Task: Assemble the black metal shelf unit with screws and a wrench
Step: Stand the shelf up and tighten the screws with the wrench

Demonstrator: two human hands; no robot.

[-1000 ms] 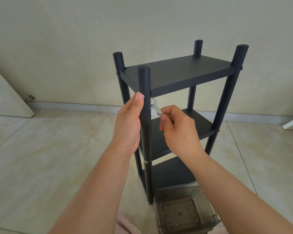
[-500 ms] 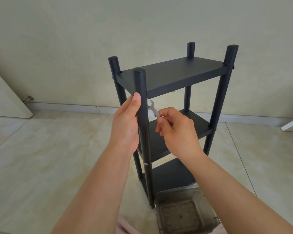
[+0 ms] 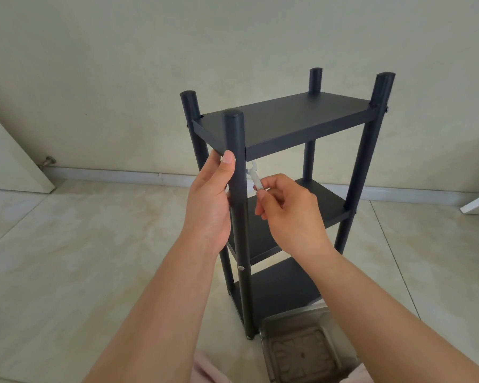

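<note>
The shelf (image 3: 282, 120) stands upright on the floor (image 3: 67, 258) with all three tiers on four posts, so only tightening seems left: right hand (image 3: 291, 217) pinches the wrench (image 3: 253, 175) at the near post's top joint, left hand (image 3: 210, 205) wrapping that post at nine o'clock.

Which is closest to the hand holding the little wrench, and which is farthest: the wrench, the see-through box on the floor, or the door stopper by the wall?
From the right hand:
1. The wrench, pinched in its fingers, up by the front post.
2. The clear box, down on the floor below that arm.
3. The door stopper, far left at the wall's foot.
</note>
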